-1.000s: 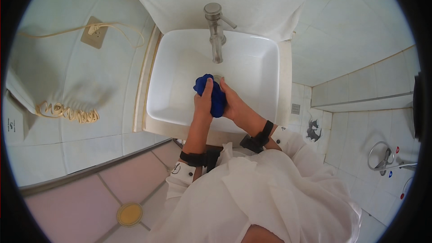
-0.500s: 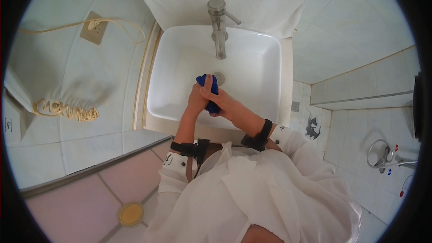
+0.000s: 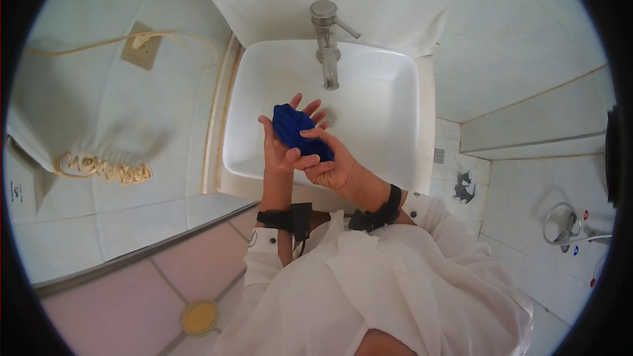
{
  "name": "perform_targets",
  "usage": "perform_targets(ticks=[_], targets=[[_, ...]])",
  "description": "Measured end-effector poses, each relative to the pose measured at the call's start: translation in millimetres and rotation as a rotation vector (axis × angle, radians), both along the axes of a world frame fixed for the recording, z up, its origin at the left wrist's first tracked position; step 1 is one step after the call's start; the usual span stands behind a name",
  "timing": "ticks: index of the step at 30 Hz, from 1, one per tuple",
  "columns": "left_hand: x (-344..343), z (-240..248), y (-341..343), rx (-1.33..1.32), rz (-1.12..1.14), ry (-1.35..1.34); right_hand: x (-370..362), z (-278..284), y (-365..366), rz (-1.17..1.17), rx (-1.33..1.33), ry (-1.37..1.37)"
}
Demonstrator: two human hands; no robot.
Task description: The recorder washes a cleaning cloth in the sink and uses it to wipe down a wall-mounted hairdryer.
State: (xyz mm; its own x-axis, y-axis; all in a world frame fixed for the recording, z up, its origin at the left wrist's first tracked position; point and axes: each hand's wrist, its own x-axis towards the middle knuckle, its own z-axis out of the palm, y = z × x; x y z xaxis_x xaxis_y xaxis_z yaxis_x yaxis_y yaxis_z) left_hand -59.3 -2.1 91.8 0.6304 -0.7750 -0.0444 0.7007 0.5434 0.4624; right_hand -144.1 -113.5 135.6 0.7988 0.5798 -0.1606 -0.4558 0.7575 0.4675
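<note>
While the left hand is turned palm up with its fingers spread wide and the thumb sticking out to the side, a bunched-up blue cloth is lying across it, so that hand's more of a shelf than a fist. The right hand is the one doing the gripping: it's got the end of the cloth closest to the body, thumb over the top and fingers curled in around the near side. Can't tell how tight the squeeze is though

The cloth is up over the front half of the white sink, left of the middle, with the drain just beyond the left fingertips. The metal tap is at the back of the sink, handle angled off to the right, spout well apart from the cloth. Both wrists have black straps on, left strap and right strap, and there's a curly cord hanging by the tiled wall on the left
</note>
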Motion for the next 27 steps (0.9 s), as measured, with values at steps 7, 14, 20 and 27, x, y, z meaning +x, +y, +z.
perform_targets(ticks=[7,14,20,27], targets=[[5.9,3.6,3.4,-0.186,0.216,-0.172,-0.9,-18.1,11.5,0.023,0.107,-0.094],[34.2,20.1,11.9,0.212,0.056,-0.255,6.5,-12.8,-2.8,0.019,-0.568,-0.149],[35.2,31.5,-6.0,0.541,0.049,-0.231,14.4,-4.4,-11.4,0.176,-1.439,-0.364],[34.7,10.3,-33.7,0.975,0.286,-0.434,32.8,-60.0,-1.9,0.041,-2.450,-0.503]])
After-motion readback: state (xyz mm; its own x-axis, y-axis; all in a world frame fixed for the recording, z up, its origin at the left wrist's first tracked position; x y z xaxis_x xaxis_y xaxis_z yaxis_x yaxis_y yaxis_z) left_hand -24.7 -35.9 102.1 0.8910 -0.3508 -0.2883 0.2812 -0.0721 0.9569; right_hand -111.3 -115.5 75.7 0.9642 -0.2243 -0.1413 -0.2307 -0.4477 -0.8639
